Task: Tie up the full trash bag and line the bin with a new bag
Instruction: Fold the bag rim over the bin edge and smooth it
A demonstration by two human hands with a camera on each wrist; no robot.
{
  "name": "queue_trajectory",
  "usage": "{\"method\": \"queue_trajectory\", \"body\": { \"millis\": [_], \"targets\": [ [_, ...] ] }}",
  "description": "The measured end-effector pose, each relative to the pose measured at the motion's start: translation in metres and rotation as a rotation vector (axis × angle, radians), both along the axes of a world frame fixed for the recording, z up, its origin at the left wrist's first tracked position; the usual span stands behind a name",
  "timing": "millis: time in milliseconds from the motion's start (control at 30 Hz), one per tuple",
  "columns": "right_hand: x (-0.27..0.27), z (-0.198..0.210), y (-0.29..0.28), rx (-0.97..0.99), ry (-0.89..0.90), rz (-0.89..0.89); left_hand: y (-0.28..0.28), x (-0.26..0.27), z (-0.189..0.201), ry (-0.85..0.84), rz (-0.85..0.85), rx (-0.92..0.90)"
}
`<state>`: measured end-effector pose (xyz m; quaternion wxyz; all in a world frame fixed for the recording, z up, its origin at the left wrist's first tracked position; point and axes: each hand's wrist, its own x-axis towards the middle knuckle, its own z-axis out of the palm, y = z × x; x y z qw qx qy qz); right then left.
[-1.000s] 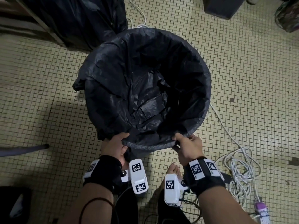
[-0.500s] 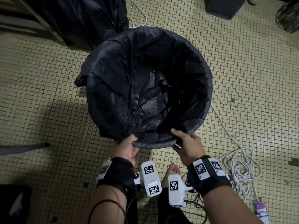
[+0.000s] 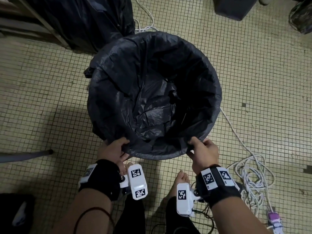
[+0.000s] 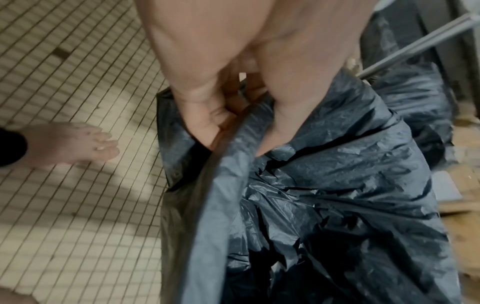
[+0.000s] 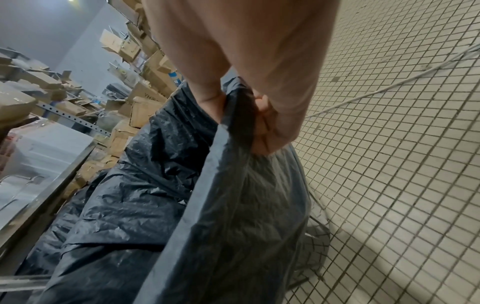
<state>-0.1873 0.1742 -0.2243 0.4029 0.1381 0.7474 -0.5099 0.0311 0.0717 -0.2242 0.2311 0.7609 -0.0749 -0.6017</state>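
Note:
A new black bag [image 3: 152, 92] lies open inside the round bin, its edge folded out over the rim all round, so the bin itself is hidden. My left hand [image 3: 116, 150] pinches the bag's edge at the near left of the rim, thumb inside and fingers outside [image 4: 207, 127]. My right hand [image 3: 201, 149] grips the edge at the near right, fingers curled round the plastic [image 5: 267, 123]. A full black trash bag [image 3: 81, 19] stands behind the bin at the upper left.
White cables [image 3: 253, 179] lie coiled on the tiled floor at the right, one running past the bin, with a purple power strip [image 3: 274, 222] below. A dark box [image 3: 234, 6] stands at the top right. My bare feet [image 3: 181, 181] are close under the bin. Metal shelving [image 5: 64, 117] with cartons stands left.
Both hands have slid apart along the near rim, the left going left and the right going right, stretching the bag's edge wider over the rim. The bin has stayed in place.

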Motion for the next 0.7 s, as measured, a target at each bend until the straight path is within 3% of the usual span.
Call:
{"method": "queue_trajectory", "body": {
  "millis": [167,233,400,567,700],
  "targets": [
    [-0.003,-0.006,-0.004,0.061,-0.103,0.001,0.014,0.000,0.010,-0.075,0.048,-0.120],
    [-0.004,-0.007,-0.005,0.082,-0.134,-0.021,0.023,-0.002,0.012,-0.129,0.044,-0.087],
    [-0.008,-0.005,-0.003,0.083,-0.202,-0.002,0.046,-0.023,0.014,0.179,-0.003,0.259],
    [-0.006,-0.008,0.001,-0.049,-0.415,0.068,0.055,-0.032,0.003,0.147,0.054,0.238],
    [0.003,-0.011,0.000,-0.145,-0.502,-0.021,0.052,-0.031,0.004,0.139,0.074,0.184]
  ]
}}
